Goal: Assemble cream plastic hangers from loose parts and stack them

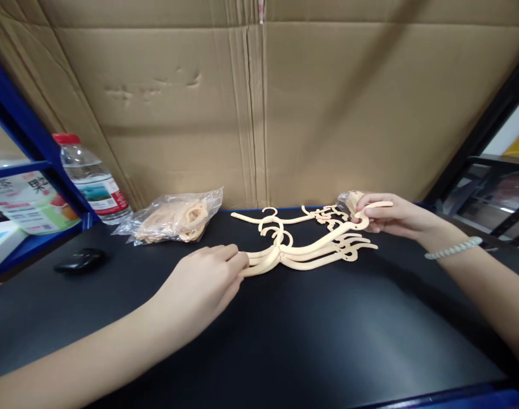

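From my seat, I have both hands on a loose stack of pale peach hangers [304, 266], lying near the middle of the black tabletop [310, 335]. My left hand [212, 272] is curled around their left ends; my right hand [385, 216] pinches the right tip of the top hanger [314, 245], raised above the other right ends. Most of my room for moving is on the near side, where the surface spreads toward a blue-trimmed front edge [455, 395]. The far side is tighter: 1 more hanger [248, 219] and a tangle of small peach parts [327, 215] lie near the back edge, with a cardboard wall [178, 153] behind. At left, a black mouse [80, 260] sits near a blue shelf frame [16, 116].

As for containers, a clear plastic bag [170, 218] at back left holds more peach pieces (crumpled film hides how many). A smaller bag [347, 199] shows beside my right hand, partly hidden. A red-capped bottle [93, 182] of clear liquid stands by the larger bag.
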`<act>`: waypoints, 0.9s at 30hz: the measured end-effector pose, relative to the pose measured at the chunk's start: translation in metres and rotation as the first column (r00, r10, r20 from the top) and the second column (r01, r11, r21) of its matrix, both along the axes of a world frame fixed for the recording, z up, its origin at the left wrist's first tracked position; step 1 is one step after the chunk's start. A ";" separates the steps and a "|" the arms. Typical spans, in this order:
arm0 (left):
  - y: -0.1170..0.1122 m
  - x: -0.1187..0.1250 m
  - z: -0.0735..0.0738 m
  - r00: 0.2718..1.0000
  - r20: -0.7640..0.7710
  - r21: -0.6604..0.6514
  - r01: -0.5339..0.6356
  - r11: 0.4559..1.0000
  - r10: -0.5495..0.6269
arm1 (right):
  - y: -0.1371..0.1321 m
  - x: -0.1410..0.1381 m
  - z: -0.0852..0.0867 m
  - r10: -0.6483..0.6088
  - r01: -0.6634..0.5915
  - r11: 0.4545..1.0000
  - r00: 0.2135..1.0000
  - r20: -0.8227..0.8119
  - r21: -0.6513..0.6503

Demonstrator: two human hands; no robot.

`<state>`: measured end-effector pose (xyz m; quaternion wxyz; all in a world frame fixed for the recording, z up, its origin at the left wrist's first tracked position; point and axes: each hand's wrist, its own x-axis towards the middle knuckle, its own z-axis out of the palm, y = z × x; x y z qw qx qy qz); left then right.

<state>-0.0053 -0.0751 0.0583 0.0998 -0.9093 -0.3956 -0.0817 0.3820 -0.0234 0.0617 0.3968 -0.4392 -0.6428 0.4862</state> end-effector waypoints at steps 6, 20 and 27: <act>-0.007 0.003 -0.006 0.994 -0.107 -0.106 0.024 0.994 -0.035 | 0.003 0.010 0.001 0.262 -0.217 0.965 0.842 0.472 -0.149; -0.002 0.010 -0.008 0.977 -0.210 -0.064 -0.052 0.997 0.038 | 0.002 -0.005 -0.003 0.148 -0.250 0.968 0.583 0.799 0.004; 0.005 0.008 -0.011 0.980 -0.197 0.016 -0.034 0.999 0.036 | 0.003 -0.009 -0.006 0.120 -0.235 0.971 0.597 0.793 0.030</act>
